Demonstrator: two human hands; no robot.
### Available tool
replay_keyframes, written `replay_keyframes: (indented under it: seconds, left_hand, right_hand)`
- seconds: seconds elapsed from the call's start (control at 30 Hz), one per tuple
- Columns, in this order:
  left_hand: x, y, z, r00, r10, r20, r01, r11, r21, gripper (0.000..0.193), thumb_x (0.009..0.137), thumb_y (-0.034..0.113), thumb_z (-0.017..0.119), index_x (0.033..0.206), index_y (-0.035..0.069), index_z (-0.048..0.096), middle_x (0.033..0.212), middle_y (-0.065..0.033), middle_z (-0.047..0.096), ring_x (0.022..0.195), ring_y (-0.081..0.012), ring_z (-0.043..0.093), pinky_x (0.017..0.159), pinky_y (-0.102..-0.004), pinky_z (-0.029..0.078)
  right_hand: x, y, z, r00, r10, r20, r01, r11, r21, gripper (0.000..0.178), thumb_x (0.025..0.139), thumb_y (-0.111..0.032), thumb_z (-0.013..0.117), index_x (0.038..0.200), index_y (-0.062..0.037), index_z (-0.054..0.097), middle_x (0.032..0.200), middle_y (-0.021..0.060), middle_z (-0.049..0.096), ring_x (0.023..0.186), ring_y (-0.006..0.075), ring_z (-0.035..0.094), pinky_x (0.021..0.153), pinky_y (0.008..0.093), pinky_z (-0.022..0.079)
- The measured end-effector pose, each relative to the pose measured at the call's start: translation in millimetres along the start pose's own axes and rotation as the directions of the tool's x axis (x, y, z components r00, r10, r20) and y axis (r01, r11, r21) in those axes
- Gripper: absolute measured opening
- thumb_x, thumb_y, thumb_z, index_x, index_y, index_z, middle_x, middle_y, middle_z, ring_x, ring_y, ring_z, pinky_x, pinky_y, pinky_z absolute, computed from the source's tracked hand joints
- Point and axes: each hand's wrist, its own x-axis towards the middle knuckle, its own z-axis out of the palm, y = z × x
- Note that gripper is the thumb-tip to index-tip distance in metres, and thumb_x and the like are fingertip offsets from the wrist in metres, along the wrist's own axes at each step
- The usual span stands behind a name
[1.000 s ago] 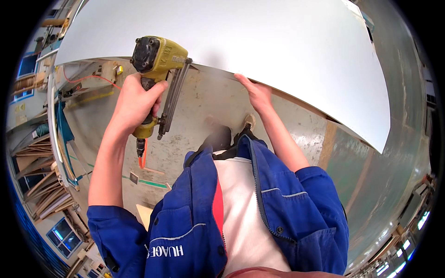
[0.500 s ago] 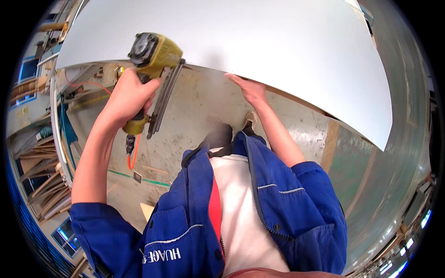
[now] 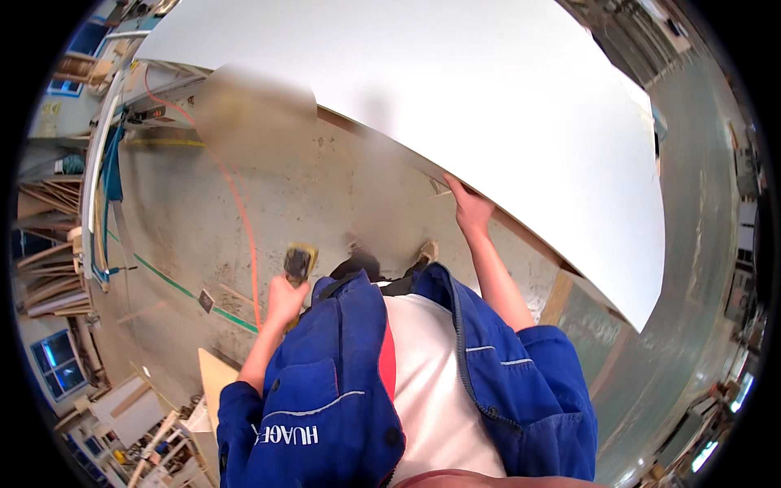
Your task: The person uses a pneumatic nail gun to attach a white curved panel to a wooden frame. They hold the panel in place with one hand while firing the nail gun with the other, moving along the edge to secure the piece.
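My left hand (image 3: 286, 298) is closed round a yellow and black nail gun (image 3: 300, 261), held low beside my left hip, clear of the panel. Only its head shows well; my hand and jacket cover much of the rest. Ahead of me lies a large white panel (image 3: 488, 98) with a brown wooden edge underneath. My right hand (image 3: 474, 211) grips the near edge of this panel, right of its middle; some of its fingers are hidden against the edge.
An orange air hose (image 3: 236, 191) runs over the grey floor (image 3: 179, 236) on the left. Wood strips (image 3: 53, 268) are stacked at the far left, near a white rail (image 3: 96, 171). A light board (image 3: 213, 382) stands low by my left elbow. A hazy patch blurs part of the panel's edge.
My left hand has brought the nail gun down from the panel's edge to my left side. My right hand has shifted slightly right and nearer along with the edge; the panel appears turned in view.
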Motion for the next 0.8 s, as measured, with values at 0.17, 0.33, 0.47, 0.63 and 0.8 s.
replay_keyframes:
  seconds: [0.17,0.33,0.47,0.63,0.8]
  left_hand:
    - [-28,-165,42,0.899,-0.436,-0.028,0.437,0.898,0.05,0.042,0.073,0.029,0.073,0.093,-0.007,0.068,0.084,-0.0291,0.068,0.088,-0.0421,0.069,0.075,-0.0475,0.052]
    - [-37,-269,36,0.812,-0.584,0.017,0.583,0.812,0.024,0.04,0.074,0.029,0.073,0.09,-0.007,0.068,0.081,-0.0275,0.068,0.084,-0.041,0.069,0.072,-0.0474,0.051]
    - [-14,-345,16,0.787,-0.612,0.078,0.609,0.791,0.057,0.039,0.075,0.029,0.072,0.087,-0.008,0.068,0.079,-0.0261,0.068,0.08,-0.04,0.069,0.069,-0.0473,0.051]
    - [33,-440,-14,0.817,-0.572,0.073,0.56,0.816,0.143,0.038,0.076,0.03,0.071,0.084,-0.008,0.068,0.076,-0.0245,0.068,0.076,-0.0389,0.069,0.066,-0.0471,0.051]
    - [120,-492,-50,0.913,-0.407,0.014,0.402,0.906,0.131,0.038,0.077,0.03,0.071,0.08,-0.008,0.068,0.074,-0.0228,0.068,0.072,-0.0377,0.069,0.063,-0.047,0.051]
  right_hand:
    - [-9,11,11,0.979,-0.015,-0.203,0.052,0.982,0.181,0.05,0.078,-0.014,0.085,0.115,0.0076,0.06,0.109,0.0104,0.065,0.098,0.0197,0.061,0.092,0.0334,0.048]
    - [-10,-6,46,0.969,-0.081,-0.233,0.083,0.997,0.0,0.066,0.073,-0.011,0.089,0.124,0.0088,0.052,0.12,0.0147,0.059,0.109,0.0218,0.056,0.099,0.0348,0.043]
    - [-3,-19,93,0.791,-0.329,-0.516,0.234,0.942,-0.242,0.096,0.07,-0.017,0.091,0.14,0.0085,0.031,0.14,0.02,0.043,0.127,0.0268,0.043,0.112,0.0384,0.03]
    - [-3,-23,111,0.732,-0.345,-0.588,0.217,0.936,-0.279,0.106,0.065,-0.026,0.094,0.141,0.0077,0.029,0.142,0.0206,0.039,0.131,0.0287,0.04,0.115,0.04,0.027]
    - [-3,-3,92,0.695,-0.235,-0.68,0.009,0.948,-0.318,0.112,0.064,-0.032,0.094,0.143,0.0065,0.026,0.141,0.0201,0.038,0.131,0.0312,0.039,0.115,0.041,0.026]
